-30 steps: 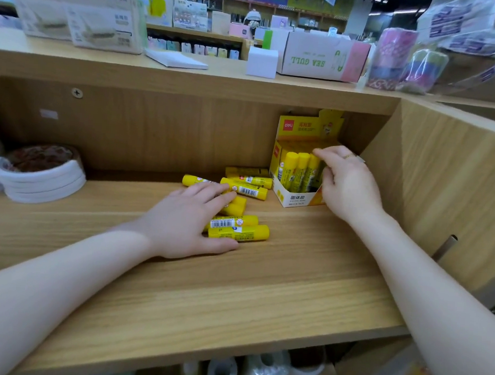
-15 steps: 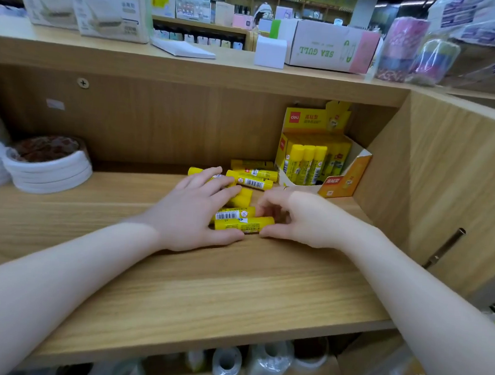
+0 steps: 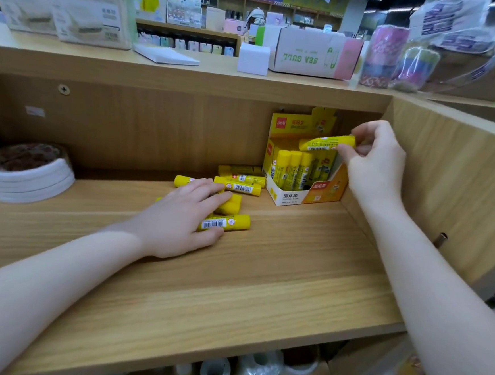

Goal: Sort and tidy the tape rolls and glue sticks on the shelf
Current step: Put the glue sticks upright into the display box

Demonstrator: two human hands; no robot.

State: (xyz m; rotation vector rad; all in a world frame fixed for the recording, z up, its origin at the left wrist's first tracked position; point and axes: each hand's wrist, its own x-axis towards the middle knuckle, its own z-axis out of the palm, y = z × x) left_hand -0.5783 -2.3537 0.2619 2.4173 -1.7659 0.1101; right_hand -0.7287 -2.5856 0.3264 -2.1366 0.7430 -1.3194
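Right hand [image 3: 375, 165] pinches glue stick [image 3: 326, 143] over display box [image 3: 301, 197]; tape stack [image 3: 30, 182] left.

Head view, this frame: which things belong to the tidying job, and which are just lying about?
In the job:
- glue stick pinched by the right hand above the display box
- loose glue sticks under and beside the left hand
- tape rolls, stacked at far left

Lying about:
- Sea Gull carton on the top ledge
- white pad
- small white box

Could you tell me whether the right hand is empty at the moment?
No, the right hand pinches a glue stick above the box.
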